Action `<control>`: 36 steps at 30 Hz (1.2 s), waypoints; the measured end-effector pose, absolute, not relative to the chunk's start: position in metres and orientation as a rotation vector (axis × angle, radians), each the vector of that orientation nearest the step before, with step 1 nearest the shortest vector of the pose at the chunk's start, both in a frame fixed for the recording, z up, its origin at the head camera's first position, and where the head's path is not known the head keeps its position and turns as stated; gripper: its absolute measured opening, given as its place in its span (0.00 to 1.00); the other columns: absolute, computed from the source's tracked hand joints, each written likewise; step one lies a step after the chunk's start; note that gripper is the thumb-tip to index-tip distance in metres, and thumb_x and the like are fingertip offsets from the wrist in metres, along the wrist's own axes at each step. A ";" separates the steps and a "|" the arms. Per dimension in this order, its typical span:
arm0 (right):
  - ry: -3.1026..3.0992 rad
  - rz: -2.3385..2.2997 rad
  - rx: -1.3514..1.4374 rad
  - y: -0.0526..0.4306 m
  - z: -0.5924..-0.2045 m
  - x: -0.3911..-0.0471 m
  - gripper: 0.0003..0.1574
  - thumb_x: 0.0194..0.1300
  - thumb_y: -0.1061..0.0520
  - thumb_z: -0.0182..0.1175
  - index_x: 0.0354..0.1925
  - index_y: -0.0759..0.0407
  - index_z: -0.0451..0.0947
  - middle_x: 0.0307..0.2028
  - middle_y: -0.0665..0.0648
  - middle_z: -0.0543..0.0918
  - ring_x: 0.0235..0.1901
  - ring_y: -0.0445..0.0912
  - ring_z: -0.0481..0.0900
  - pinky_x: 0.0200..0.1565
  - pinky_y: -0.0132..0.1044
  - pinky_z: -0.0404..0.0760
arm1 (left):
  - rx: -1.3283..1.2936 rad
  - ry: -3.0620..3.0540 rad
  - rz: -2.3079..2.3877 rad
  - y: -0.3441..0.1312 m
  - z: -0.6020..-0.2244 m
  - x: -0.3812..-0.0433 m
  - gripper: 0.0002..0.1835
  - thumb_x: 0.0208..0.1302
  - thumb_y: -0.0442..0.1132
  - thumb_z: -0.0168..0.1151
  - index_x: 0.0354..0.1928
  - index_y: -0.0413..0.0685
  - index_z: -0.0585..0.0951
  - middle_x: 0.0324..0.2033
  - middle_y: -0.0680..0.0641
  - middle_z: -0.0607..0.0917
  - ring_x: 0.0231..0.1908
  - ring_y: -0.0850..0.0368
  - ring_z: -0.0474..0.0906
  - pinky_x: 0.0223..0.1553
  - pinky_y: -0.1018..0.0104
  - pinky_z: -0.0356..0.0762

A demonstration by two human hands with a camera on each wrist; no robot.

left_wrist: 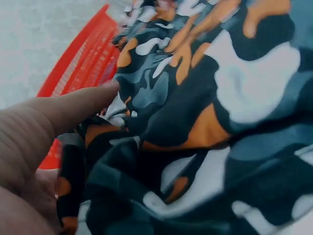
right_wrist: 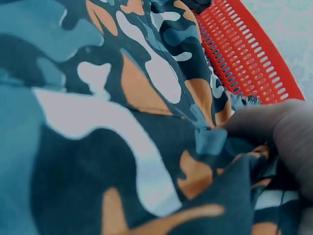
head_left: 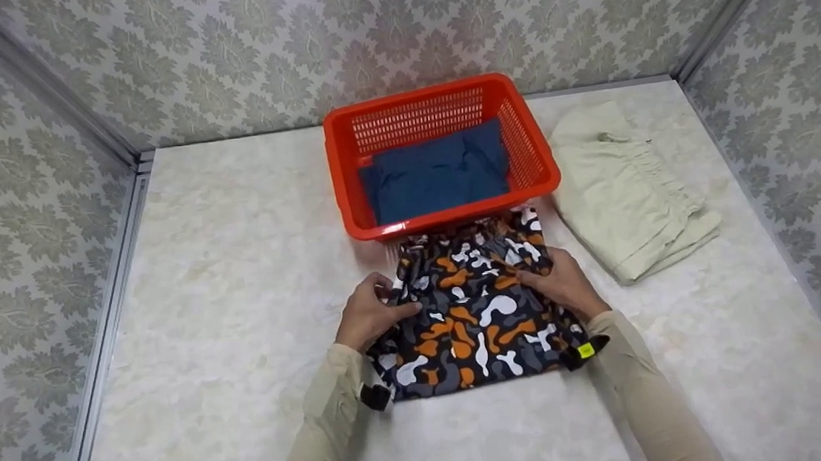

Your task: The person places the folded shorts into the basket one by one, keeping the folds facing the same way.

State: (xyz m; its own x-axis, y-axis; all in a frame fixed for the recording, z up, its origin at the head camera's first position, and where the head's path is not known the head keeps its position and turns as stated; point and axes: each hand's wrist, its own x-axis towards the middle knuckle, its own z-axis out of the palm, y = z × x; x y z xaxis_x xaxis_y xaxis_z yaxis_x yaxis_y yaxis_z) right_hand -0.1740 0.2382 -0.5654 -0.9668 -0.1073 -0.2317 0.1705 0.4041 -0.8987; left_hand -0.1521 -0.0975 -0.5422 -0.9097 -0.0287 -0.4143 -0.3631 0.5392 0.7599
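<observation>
Camo-print elastic-waist garment (head_left: 463, 322), black with orange, white and grey blobs, lies on the pale marbled bench (head_left: 236, 275), directly in front of the basket, gathered waist end toward it, wider straight edge toward the person. Left hand (head_left: 373, 312) on its left side edge, thumb on top, pinching the fabric. Right hand (head_left: 567, 283) on the right side edge, same kind of pinch, fabric bunched by the thumb in the right wrist view. Remaining fingers mostly hidden on both hands.

Red plastic basket (head_left: 344, 184) with slotted walls stands right past the waist end, blocking the way further back; from above, its front rim comes up against the waist, contact can't be told. Folded dark blue cloth (head_left: 442, 172) sits inside, flat on the basket bottom. Pale beige elastic-waist garment (head_left: 616, 198), folded, lies right of the basket, close against its front right corner, near the right hand but apart from it.

Beige sleeves (head_left: 329, 401) cover both arms; black wrist straps (head_left: 375, 397) at the cuffs, the right one with a yellow-green label, partly cover the lower corners of the print. Damask-patterned panels (head_left: 392, 24) wall in the bench at back and sides, grey metal strips (head_left: 105, 354) along the edges.
</observation>
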 end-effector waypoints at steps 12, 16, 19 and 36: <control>2.171 -1.700 0.218 0.243 -0.566 -0.174 0.38 0.61 0.57 0.73 0.65 0.65 0.73 0.56 0.60 0.82 0.50 0.49 0.81 0.54 0.40 0.79 | -0.382 2.267 1.523 -0.094 -0.549 -0.157 0.21 0.53 0.39 0.78 0.45 0.41 0.78 0.40 0.45 0.80 0.40 0.50 0.76 0.43 0.57 0.74; 2.122 -1.777 0.244 0.243 -0.568 -0.172 0.25 0.60 0.59 0.73 0.52 0.70 0.79 0.42 0.58 0.86 0.38 0.46 0.84 0.42 0.37 0.83 | -0.323 2.196 1.662 -0.099 -0.552 -0.155 0.20 0.55 0.32 0.75 0.49 0.41 0.79 0.43 0.45 0.81 0.42 0.50 0.77 0.46 0.57 0.74; 2.168 -1.842 0.180 0.244 -0.573 -0.170 0.21 0.60 0.61 0.73 0.49 0.71 0.81 0.40 0.59 0.87 0.37 0.46 0.84 0.40 0.36 0.83 | -0.322 2.187 1.720 -0.103 -0.555 -0.154 0.26 0.52 0.29 0.75 0.55 0.42 0.79 0.49 0.46 0.82 0.48 0.50 0.77 0.54 0.55 0.74; 2.061 -2.145 -0.122 0.262 -0.545 -0.141 0.16 0.57 0.71 0.71 0.46 0.72 0.82 0.39 0.59 0.87 0.36 0.48 0.86 0.39 0.38 0.85 | -0.210 2.095 1.916 -0.122 -0.520 -0.123 0.39 0.43 0.32 0.82 0.61 0.45 0.75 0.53 0.46 0.83 0.53 0.50 0.78 0.62 0.53 0.71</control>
State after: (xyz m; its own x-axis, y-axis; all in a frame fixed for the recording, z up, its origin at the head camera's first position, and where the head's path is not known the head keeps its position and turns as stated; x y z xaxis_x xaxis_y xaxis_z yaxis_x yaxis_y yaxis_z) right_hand -0.1414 0.2619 -0.5452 -0.9831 -0.1746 -0.0550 0.0619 -0.0345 -0.9975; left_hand -0.1233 -0.1219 -0.5195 -0.9461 0.0892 -0.3113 -0.3021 0.1032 0.9477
